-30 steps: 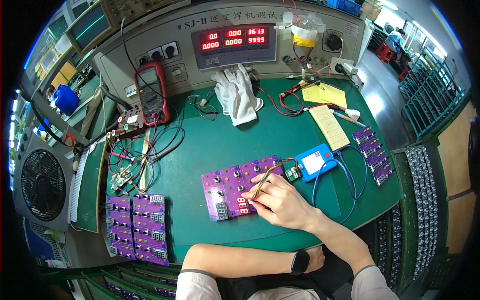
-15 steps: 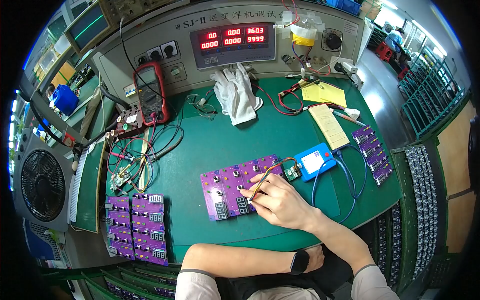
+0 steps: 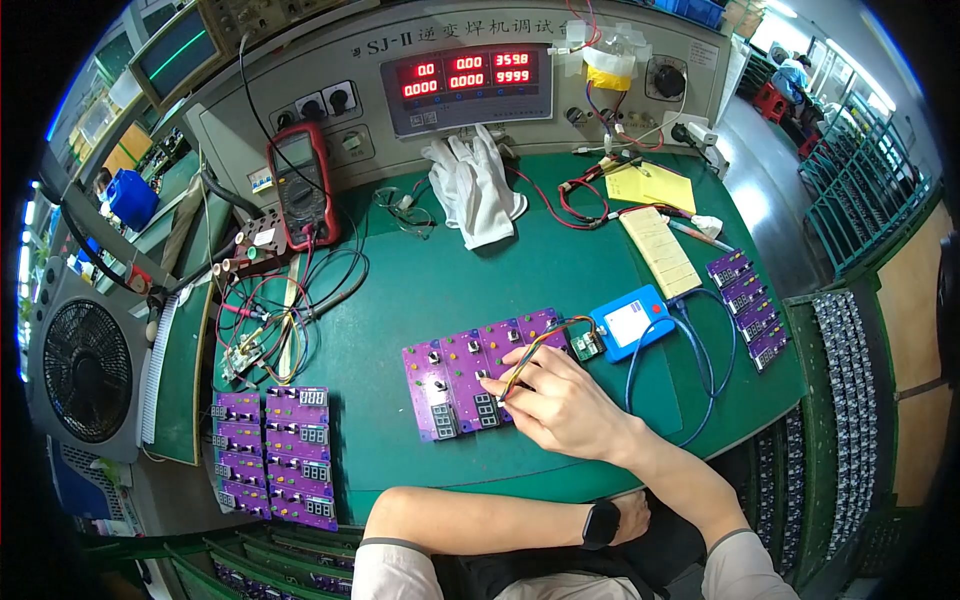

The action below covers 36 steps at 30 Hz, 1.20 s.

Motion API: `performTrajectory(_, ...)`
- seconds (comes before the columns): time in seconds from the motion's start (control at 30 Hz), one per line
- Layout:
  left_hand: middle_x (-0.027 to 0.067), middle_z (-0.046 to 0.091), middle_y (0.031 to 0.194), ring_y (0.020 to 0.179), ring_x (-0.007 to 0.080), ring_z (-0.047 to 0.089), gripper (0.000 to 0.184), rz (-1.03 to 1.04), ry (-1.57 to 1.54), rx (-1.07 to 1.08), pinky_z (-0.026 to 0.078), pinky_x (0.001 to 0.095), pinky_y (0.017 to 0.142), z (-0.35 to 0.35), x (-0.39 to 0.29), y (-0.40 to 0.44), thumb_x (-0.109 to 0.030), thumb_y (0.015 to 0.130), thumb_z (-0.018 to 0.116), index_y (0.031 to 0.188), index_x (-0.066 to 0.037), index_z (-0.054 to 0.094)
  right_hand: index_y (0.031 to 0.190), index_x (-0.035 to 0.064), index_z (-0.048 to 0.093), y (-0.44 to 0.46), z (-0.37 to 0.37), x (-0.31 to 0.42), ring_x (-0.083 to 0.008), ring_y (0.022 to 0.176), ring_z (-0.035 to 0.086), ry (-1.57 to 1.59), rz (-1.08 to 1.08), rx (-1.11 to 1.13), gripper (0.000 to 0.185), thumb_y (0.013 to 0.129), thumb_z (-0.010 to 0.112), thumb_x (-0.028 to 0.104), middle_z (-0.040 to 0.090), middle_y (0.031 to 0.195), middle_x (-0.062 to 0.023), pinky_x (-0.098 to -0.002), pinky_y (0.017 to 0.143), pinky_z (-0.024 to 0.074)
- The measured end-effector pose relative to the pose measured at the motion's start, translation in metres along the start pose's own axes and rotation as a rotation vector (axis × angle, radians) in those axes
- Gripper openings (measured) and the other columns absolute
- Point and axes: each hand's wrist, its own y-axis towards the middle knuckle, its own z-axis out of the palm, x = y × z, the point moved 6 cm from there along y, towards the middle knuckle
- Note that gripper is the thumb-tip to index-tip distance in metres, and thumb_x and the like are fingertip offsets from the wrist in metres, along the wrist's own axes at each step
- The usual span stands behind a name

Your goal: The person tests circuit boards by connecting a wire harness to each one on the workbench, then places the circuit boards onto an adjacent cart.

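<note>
My right hand (image 3: pixel 565 405) pinches the end of a multicoloured wire bundle (image 3: pixel 520 372) over a purple circuit board panel (image 3: pixel 425 375). The wires run to a small green board beside a blue box (image 3: pixel 629 322) with a white label. Both displays visible on the panel are dark; the panel's right part is partly hidden under my fingers. My left forearm lies across the front edge, and my left hand (image 3: pixel 631 518), past a black watch (image 3: pixel 600 524), is partly seen with its fingers hidden.
White gloves (image 3: pixel 474 190) lie below the test bench's red readouts (image 3: pixel 467 78). A red multimeter (image 3: pixel 300 187) and tangled leads are at the left. More purple boards (image 3: pixel 300 458) lie front left and at the right (image 3: pixel 748 310). A person (image 3: pixel 790 80) sits far back right.
The red digits on the panel's display near my right hand have gone dark. My right fingertips have shifted slightly up. The bench's upper right reading has dropped.
</note>
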Motion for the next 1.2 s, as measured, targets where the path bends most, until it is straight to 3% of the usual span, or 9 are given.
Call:
performTrajectory(0.23,0.0131,0.07,0.107,0.106,0.0366,0.066,0.03,0.057,-0.053,0.013,0.038,0.0657,0.105,0.007,-0.002,0.0,-0.022,0.095,0.051,0.112,-0.005,0.07,0.095,0.0021,0.07,0.0,0.0,0.001,-0.0306,0.116,0.058,-0.019,0.0,0.034,0.016,0.081,0.072,0.01,0.064,0.103,-0.0123,-0.0462,0.107,0.046)
performTrajectory(0.3,0.0141,0.07,0.106,0.106,0.0376,0.065,0.03,0.059,-0.069,0.028,0.037,0.0665,0.106,0.01,-0.004,0.003,-0.022,0.095,0.051,0.111,-0.005,0.07,0.118,0.0038,0.074,0.0,0.002,0.0,-0.0308,0.121,0.056,-0.037,0.012,0.082,0.035,0.083,0.074,0.009,0.066,0.105,-0.01,-0.0444,0.105,0.0464)
performTrajectory(0.33,0.0133,0.07,0.106,0.106,0.0365,0.066,0.03,0.048,-0.069,0.039,0.038,0.066,0.105,0.012,-0.004,0.004,-0.022,0.095,0.052,0.111,-0.005,0.07,0.118,0.0038,0.074,0.0,0.002,0.0,-0.0308,0.121,0.056,-0.036,0.012,0.082,0.035,0.083,0.074,0.009,0.066,0.105,-0.01,-0.0444,0.105,0.0464)
performTrajectory(0.4,0.0126,0.07,0.106,0.107,0.0355,0.066,0.03,0.036,-0.071,0.05,0.038,0.0656,0.105,0.012,-0.004,0.003,-0.022,0.095,0.052,0.111,-0.005,0.07,0.098,0.002,0.07,0.002,0.0,0.003,-0.0309,0.114,0.058,-0.03,-0.006,0.041,0.018,0.082,0.072,0.009,0.064,0.103,-0.0123,-0.0471,0.107,0.0456)
performTrajectory(0.57,0.0096,0.072,0.101,0.103,0.0314,0.068,0.028,0.029,-0.067,0.036,0.039,0.0633,0.105,0.01,-0.004,0.003,-0.022,0.095,0.053,0.107,-0.006,0.073,0.1,0.0019,0.069,0.003,-0.001,0.003,-0.0314,0.111,0.059,-0.045,-0.008,0.056,0.019,0.083,0.071,0.009,0.064,0.103,-0.0126,-0.0471,0.108,0.0452)
performTrajectory(0.77,0.0102,0.073,0.098,0.1,0.0331,0.068,0.028,-0.045,-0.015,-0.071,0.04,0.0631,0.104,0.006,-0.004,0.0,-0.022,0.093,0.054,0.101,-0.005,0.074,0.102,0.0022,0.069,0.003,-0.001,0.005,-0.0312,0.11,0.059,-0.067,-0.013,0.06,0.02,0.084,0.07,0.01,0.064,0.103,-0.0123,-0.0469,0.108,0.0446)
performTrajectory(1.1,0.01,0.073,0.099,0.099,0.033,0.068,0.027,0.003,-0.031,-0.066,0.042,0.0593,0.102,-0.008,0.001,-0.005,-0.021,0.093,0.054,0.101,-0.006,0.074,0.103,0.002,0.068,0.005,-0.001,0.007,-0.0307,0.109,0.059,-0.087,-0.017,0.068,0.019,0.085,0.067,0.008,0.064,0.103,-0.0118,-0.0465,0.108,0.0438)
performTrajectory(1.2,0.0086,0.074,0.098,0.101,0.0324,0.068,0.026,0.002,-0.081,0.034,0.043,0.0571,0.1,0.008,-0.004,0.003,-0.021,0.093,0.056,0.101,-0.007,0.075,0.103,0.0021,0.068,0.007,0.0,0.009,-0.0306,0.108,0.06,-0.115,-0.03,0.089,0.02,0.084,0.066,0.008,0.065,0.104,-0.0122,-0.0462,0.108,0.0432)
